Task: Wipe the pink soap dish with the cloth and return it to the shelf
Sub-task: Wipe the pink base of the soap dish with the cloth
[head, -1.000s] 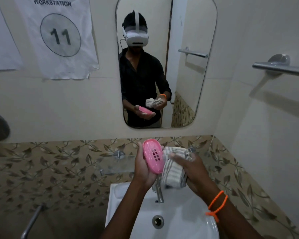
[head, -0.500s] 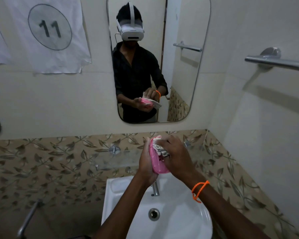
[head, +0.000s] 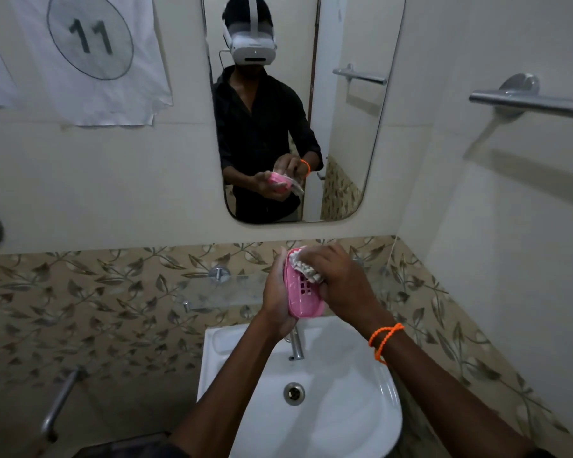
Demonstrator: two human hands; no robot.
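My left hand (head: 276, 294) grips the pink soap dish (head: 302, 296) from its left side, holding it upright above the sink. The dish's slotted inner face is turned toward me. My right hand (head: 339, 281) holds the striped white cloth (head: 303, 267) bunched under its fingers and presses it against the upper part of the dish. Most of the cloth is hidden beneath that hand. The glass shelf (head: 222, 292) is fixed to the tiled wall just behind and left of the dish.
A white sink (head: 361, 408) with a steel tap (head: 296, 345) sits directly below my hands. A mirror (head: 344, 133) hangs above the shelf. A steel towel bar (head: 530, 102) juts from the right wall, and a metal handle (head: 58, 403) sits low on the left.
One second ago the cloth was beside the dish, to its right. My right hand has since brought it onto the dish's face and now rubs its upper part.
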